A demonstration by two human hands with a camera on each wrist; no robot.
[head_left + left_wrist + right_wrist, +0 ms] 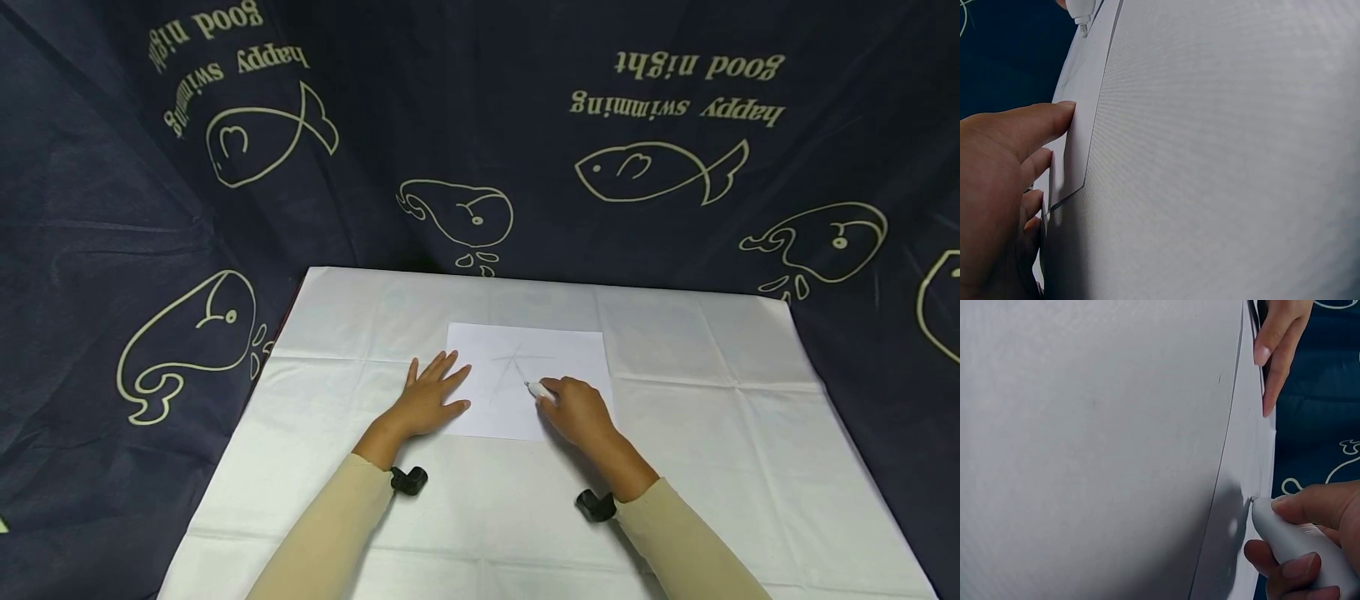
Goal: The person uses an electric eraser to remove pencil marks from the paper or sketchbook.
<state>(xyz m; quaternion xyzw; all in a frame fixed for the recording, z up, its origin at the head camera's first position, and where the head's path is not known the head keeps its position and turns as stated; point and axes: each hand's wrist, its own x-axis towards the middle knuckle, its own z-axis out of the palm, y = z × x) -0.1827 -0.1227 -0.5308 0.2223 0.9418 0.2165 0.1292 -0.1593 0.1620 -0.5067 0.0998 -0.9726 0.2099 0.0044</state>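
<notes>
A sheet of white paper (480, 421) lies on the white tablecloth, with faint grey lines on it: a horizontal stroke and slanting strokes meeting near the top. My right hand (581, 414) grips a thick white correction pen (1297, 540). Its narrow tip meets the paper right of the middle, at the end of a slanting line. My left hand (423, 403) lies with fingers spread over the paper's left edge. In the left wrist view its thumb (1054, 122) is extended near the paper's edge.
The white tablecloth (675, 467) has fold creases and covers the table. Behind and beside it hangs dark blue fabric (540, 108) printed with fish, whales and upside-down words. A black wrist camera (408, 481) sits at the left cuff, another camera (596, 505) at the right.
</notes>
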